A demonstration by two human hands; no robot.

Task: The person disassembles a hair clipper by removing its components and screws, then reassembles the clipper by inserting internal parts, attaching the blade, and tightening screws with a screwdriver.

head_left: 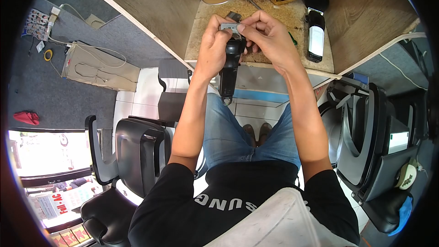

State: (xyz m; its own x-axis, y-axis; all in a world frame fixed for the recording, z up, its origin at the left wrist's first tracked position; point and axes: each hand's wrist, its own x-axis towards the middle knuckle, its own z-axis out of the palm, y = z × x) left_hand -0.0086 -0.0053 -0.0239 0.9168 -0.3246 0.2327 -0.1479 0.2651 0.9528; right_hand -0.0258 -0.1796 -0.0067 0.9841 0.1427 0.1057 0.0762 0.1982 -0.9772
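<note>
With the black clipper [228,75] over the front edge of the shelf [292,16], the left hand [212,52] curled closed around its upper end and the right hand [276,43] pinching the metal blade [227,26], uneven thumb pressure could skew the blade or drop it

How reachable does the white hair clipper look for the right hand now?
Probably yes: the white hair clipper lies to the right of the right hand, uncovered. That hand is at the metal blade, though, so it would likely need to let go first.
</note>
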